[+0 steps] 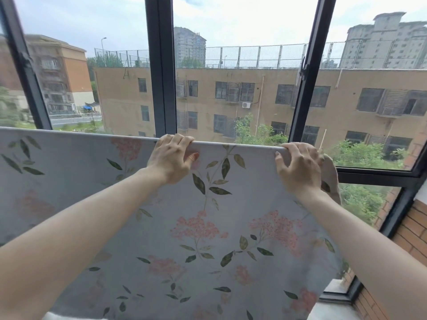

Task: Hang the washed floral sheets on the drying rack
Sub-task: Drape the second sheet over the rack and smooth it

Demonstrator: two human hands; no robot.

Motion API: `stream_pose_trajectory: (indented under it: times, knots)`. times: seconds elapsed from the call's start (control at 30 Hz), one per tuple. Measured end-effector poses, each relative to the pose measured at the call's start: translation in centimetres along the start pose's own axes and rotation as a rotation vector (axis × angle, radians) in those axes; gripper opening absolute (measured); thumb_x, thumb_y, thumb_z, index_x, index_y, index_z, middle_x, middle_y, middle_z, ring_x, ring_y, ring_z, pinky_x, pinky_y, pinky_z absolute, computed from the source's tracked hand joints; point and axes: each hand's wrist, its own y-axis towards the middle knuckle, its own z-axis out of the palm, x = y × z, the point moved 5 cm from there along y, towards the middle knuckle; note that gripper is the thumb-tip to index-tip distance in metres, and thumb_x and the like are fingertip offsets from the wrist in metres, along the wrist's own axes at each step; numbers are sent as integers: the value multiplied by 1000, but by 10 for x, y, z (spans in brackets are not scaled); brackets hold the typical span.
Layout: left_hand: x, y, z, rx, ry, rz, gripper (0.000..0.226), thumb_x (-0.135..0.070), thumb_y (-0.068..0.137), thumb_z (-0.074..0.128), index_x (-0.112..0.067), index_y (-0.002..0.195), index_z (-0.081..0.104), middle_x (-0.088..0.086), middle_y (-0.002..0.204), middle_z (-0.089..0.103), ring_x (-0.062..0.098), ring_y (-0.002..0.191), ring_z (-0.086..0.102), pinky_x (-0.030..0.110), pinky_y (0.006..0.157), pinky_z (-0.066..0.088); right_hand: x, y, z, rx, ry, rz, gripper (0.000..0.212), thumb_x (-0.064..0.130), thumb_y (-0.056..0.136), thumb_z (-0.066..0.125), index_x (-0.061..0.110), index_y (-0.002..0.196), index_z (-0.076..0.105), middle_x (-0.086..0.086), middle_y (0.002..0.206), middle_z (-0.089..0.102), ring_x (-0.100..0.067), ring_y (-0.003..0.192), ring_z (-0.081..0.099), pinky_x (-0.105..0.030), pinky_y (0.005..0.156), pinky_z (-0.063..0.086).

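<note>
Forearms: both bare and stretched up and forward from the bottom corners, crossing in front of the hanging cloth.
Floral sheet [208, 227]: pale grey-blue with pink blossom clusters and dark green leaves, draped over a horizontal rail and hanging flat toward us, filling the lower half of the view from the left edge almost to the right.
Top fold: it runs straight along the rail from far left, dipping a little to the right; the rail itself is hidden under the cloth.
Left hand [171, 158]: on the fold near the middle, fingers curled over the top to the far side, thumb pressed on the near face, so it's pinching the sheet at the rail.
Right hand [298, 165]: at the sheet's right end, fingers spread and hooked over the fold, thumb on the near face, gripping the cloth there.
Right edge of the sheet: a loose flap bunches and droops just behind the right hand.
Window frame [161, 65]: dark uprights and a crossbar, right behind the sheet.
Brick wall [406, 232]: orange, at the right edge beside the frame.
Outside: green trees below, a long tan building [254, 93] with rows of windows, taller blocks beyond, overcast sky.
</note>
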Motion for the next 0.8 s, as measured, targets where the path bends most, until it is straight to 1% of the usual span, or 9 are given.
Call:
stream_pose_trajectory:
  times: [0.1,0.2,0.33,0.5,0.67,0.8]
  knots:
    - [24,-8,-5,18,48,-50,53,-50,102,46,-22,147,44,5,143,52,30,136,41,46,124,19,26,-7,7,49,-4,-56,43,49,101,51,24,134,60,0,142,57,-30,149,27,-56,127,-3]
    - [49,-23,-16,26,80,-95,59,-51,101,47,-21,152,40,3,150,46,28,142,36,47,126,15,63,-15,14,103,41,-127,47,49,101,52,24,140,57,1,147,54,-26,151,26,-53,126,-7]
    - [80,-46,-39,20,116,-128,61,-50,101,49,-21,153,40,3,157,42,27,146,33,44,126,15,117,-27,29,158,92,-218,51,45,98,59,25,145,53,4,149,50,-23,148,29,-54,127,-3]
    - [136,-95,-79,55,121,-208,61,-47,103,49,-22,157,36,2,165,32,23,153,25,42,128,10,190,-40,54,202,169,-278,58,41,94,64,26,149,50,4,153,44,-23,150,26,-53,128,-1]
    - [209,-161,-126,92,155,-304,59,-46,103,50,-23,156,38,0,165,31,24,153,26,45,126,17,269,-77,80,272,282,-312,62,38,93,67,25,151,49,1,158,40,-22,151,26,-52,128,0]
    - [270,-218,-165,95,182,-386,55,-44,102,53,-25,152,41,-2,164,33,23,152,27,46,125,20,336,-118,100,355,354,-344,62,37,93,67,27,151,48,1,160,38,-21,152,24,-49,128,6]
